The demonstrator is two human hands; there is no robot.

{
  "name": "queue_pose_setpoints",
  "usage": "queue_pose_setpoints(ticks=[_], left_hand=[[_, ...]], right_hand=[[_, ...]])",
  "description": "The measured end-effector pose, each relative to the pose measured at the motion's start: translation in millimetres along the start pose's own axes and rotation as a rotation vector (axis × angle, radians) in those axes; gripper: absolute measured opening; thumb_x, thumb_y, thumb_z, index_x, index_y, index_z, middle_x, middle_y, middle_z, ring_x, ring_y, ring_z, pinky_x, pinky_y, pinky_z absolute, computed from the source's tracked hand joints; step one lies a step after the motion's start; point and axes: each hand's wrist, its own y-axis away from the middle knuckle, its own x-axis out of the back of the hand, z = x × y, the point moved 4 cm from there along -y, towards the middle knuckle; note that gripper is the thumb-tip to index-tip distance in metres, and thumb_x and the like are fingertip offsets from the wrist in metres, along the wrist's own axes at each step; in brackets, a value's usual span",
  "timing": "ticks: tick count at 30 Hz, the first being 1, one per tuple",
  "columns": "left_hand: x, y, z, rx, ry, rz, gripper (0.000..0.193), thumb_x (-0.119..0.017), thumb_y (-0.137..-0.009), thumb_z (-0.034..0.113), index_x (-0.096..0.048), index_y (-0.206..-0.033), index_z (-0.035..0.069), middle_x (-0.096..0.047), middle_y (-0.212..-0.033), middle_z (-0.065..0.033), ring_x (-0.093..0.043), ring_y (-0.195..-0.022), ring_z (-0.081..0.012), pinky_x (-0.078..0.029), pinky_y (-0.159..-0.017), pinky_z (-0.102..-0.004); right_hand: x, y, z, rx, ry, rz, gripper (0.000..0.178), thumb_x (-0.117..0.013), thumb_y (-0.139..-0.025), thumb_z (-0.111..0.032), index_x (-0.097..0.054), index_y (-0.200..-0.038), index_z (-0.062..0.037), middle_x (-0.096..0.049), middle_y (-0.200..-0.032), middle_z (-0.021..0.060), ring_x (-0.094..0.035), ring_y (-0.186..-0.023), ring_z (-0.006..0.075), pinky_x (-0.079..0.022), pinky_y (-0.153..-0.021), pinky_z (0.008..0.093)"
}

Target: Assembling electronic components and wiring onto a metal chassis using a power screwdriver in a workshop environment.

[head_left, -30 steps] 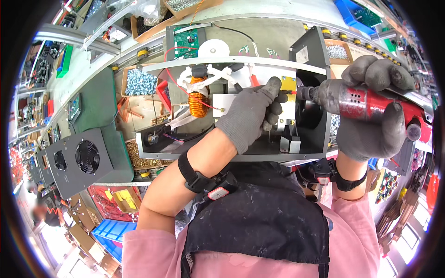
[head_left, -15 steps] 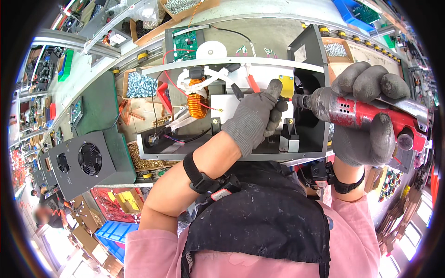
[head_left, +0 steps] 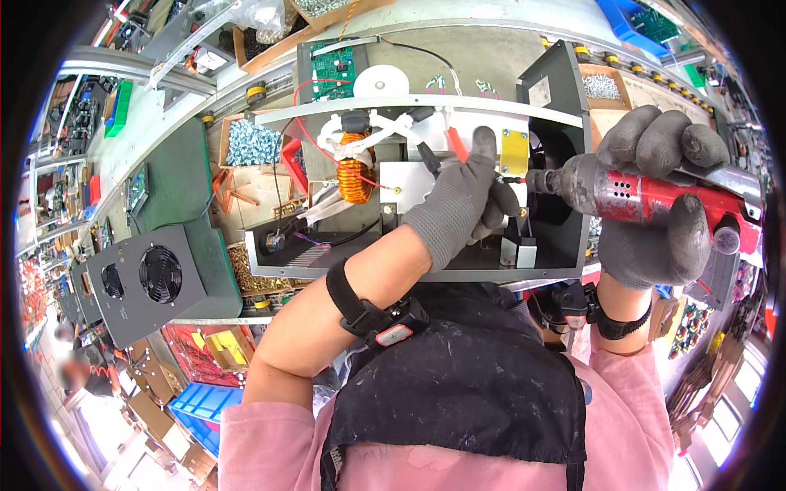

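Observation:
My right hand (head_left: pixel 647 255), in a dark grey glove, wraps round a worn red power driver (head_left: pixel 634 196) held sideways. Its nose points left into an open dark metal case (head_left: pixel 352 263), just beside my left hand (head_left: pixel 463 200). That hand, gloved too, has its thumb up and its fingers curled near the driver's tip; whatever is between them is hidden. A red-sleeved cable end (head_left: pixel 457 144) and a black-sleeved one (head_left: pixel 428 157) run down to the left hand. Close by are a yellow plate (head_left: pixel 515 153) and a coil of orange wire (head_left: pixel 355 176).
Behind the case's long rail lie a green circuit board (head_left: pixel 332 65) and a white disc (head_left: pixel 381 82). Boxes of bolts (head_left: pixel 252 143) and screws (head_left: pixel 602 86) flank the case. A grey panel with two fans (head_left: pixel 147 282) leans at left. Another person (head_left: pixel 94 368) is far left.
The case and its parts appear slightly farther right in the picture. My right hand and the driver have also shifted a little right; both hands keep their grip shape.

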Motion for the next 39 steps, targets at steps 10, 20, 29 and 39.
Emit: queue_pose_setpoints(ticks=[10,20,29,39], left_hand=[[0,-10,-8,0.086,0.047,0.040,0.083,-0.024,-0.086,0.071,-0.060,-0.064,-0.001,-0.052,-0.052,-0.0059,-0.046,-0.044,-0.0108,-0.038,-0.041,-0.0209],[-1,-4,3,0.050,-0.025,0.008,0.082,-0.023,-0.087,0.069,-0.059,-0.061,0.000,-0.047,-0.046,-0.0048,-0.041,-0.038,-0.0107,-0.034,-0.037,-0.0213],[0,-3,3,0.103,-0.081,0.000,0.080,-0.023,-0.088,0.068,-0.060,-0.061,0.003,-0.047,-0.047,-0.0034,-0.042,-0.040,-0.0101,-0.035,-0.039,-0.0215],[0,-5,0,0.095,-0.099,-0.016,0.081,-0.024,-0.086,0.071,-0.060,-0.061,0.003,-0.051,-0.052,-0.0034,-0.045,-0.045,-0.0097,-0.038,-0.044,-0.0211]], right_hand=[[23,17,25,-0.072,0.129,0.083,0.033,-0.059,-0.077,-0.004,-0.050,-0.108,0.0019,-0.062,-0.090,0.0164,-0.061,-0.083,0.0256,-0.049,-0.077,0.0387],[18,29,42,-0.164,0.160,0.106,0.032,-0.055,-0.075,0.005,-0.048,-0.106,-0.0012,-0.061,-0.089,0.0139,-0.059,-0.072,0.0159,-0.051,-0.063,0.0294],[19,25,48,-0.334,0.131,0.157,0.030,-0.055,-0.076,0.004,-0.047,-0.105,-0.0024,-0.061,-0.085,0.0136,-0.056,-0.065,0.0120,-0.048,-0.056,0.0257],[20,27,52,-0.222,0.017,0.055,0.018,-0.053,-0.078,0.001,-0.048,-0.095,-0.0005,-0.060,-0.081,0.0123,-0.053,-0.060,0.0117,-0.045,-0.050,0.0267]])
